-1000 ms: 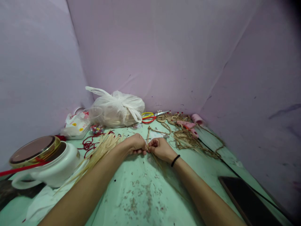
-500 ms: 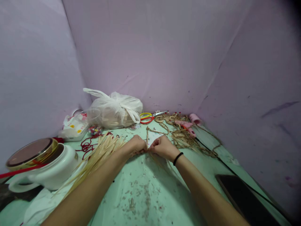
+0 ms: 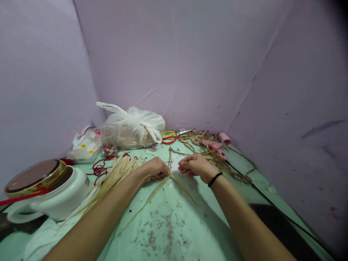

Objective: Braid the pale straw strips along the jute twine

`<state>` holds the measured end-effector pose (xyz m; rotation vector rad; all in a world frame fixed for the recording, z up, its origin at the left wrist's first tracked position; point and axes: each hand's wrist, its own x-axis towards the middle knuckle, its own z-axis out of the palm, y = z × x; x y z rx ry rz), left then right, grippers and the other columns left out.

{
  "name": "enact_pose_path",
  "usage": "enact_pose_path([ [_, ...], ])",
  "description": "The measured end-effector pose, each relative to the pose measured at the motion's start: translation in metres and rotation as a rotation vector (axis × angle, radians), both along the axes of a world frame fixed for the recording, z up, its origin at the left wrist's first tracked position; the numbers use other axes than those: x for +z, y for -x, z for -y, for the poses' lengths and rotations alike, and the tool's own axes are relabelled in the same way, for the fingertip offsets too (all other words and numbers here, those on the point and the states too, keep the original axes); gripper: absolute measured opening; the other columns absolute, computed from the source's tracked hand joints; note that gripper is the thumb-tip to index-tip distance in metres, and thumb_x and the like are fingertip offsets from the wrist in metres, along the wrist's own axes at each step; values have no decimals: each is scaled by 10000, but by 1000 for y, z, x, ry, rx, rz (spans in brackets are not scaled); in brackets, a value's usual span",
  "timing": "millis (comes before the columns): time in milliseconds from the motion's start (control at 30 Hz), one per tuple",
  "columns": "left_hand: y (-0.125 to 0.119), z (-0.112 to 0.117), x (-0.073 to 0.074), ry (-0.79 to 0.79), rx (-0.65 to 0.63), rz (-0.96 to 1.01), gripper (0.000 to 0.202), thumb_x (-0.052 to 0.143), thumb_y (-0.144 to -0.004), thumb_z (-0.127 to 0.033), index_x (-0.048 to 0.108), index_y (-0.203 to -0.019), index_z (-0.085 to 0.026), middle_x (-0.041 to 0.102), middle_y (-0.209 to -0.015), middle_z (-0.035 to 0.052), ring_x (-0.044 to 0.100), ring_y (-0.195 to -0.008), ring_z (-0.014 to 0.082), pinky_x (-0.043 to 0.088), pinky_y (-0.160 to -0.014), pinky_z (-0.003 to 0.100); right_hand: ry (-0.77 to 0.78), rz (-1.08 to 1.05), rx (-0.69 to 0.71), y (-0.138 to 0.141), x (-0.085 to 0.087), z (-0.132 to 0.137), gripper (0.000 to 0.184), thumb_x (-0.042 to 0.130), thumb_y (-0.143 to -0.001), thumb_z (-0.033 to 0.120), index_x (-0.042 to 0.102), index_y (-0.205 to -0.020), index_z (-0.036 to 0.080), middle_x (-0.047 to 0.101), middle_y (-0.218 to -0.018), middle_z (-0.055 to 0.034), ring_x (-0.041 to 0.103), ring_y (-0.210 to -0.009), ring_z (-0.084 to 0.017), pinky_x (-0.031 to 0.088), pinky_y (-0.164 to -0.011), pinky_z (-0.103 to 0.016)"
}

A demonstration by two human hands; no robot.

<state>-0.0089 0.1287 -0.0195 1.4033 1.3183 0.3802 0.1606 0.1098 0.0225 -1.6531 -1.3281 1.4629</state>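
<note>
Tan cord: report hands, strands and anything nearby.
Left hand closed at the cord's lower end. Right hand apart from it, partly open. Loose strands splay toward the camera. Scissors lie beyond.

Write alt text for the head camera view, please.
The left hand grips a thin braided cord on a green table; the right hand is held just apart. Pale strips, scissors and a white plastic bag lie nearby.
</note>
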Motion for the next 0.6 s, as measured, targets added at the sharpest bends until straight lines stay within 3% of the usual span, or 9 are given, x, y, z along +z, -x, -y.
enact_pose_path([
  [67,0,0,-2,47,-21,81,154,576,-524,-283,488,-528,-157,357,-378,-75,229,-296,32,113,-316,197,55,-76,-52,0,-1,-1,62,565,-658,61,556,-644,120,624,-579,-32,542,-444,-84,422,-399,-175],
  [333,0,1,1,85,-42,262,90,540,-505,-214,475,-519,-154,376,-388,-70,234,-291,28,81,-320,196,206,-336,143,19,-17,5,132,467,-683,15,532,-624,113,562,-518,-23,573,-491,-107,467,-428,-187],
  [433,1,1,3,79,-63,230,96,547,-521,-225,486,-511,-151,367,-376,-69,227,-291,30,88,-324,197,147,-262,106,21,-25,4,129,487,-664,33,533,-570,108,537,-467,-10,502,-405,-73,445,-395,-169],
  [600,0,6,18,-19,-50,-20,77,558,-544,-200,567,-547,-124,449,-390,-34,273,-298,45,164,-336,199,25,-108,93,22,-37,0,154,515,-603,65,496,-461,122,446,-372,41,326,-299,-28,272,-278,-142],
])
